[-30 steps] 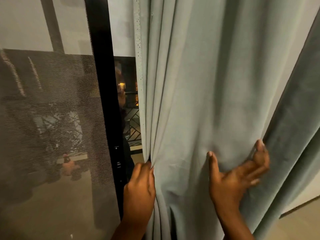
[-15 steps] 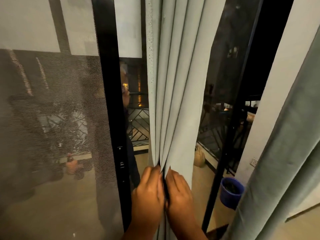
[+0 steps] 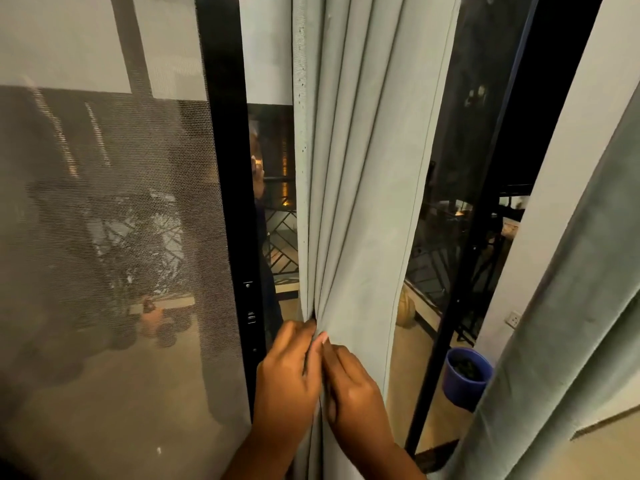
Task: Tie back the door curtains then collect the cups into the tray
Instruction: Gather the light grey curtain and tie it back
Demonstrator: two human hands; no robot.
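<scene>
The pale grey-green pleated fabric curtain (image 3: 356, 202) is gathered into a narrow bunch and clamped between the left hand (image 3: 287, 379) and right hand (image 3: 353, 386), pressed together, presumably for tying. Left of them, a black metal door frame (image 3: 225, 168); right, a blue round plastic pot (image 3: 465, 379).

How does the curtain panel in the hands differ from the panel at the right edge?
The gathered curtain is bunched into narrow folds, gripped by the left hand and right hand; the right curtain hangs loose, untouched. The gathered curtain looks pale grey-green; the right curtain looks darker and sits nearer the camera. Both appear to be the same plain fabric, and neither is tied.
</scene>
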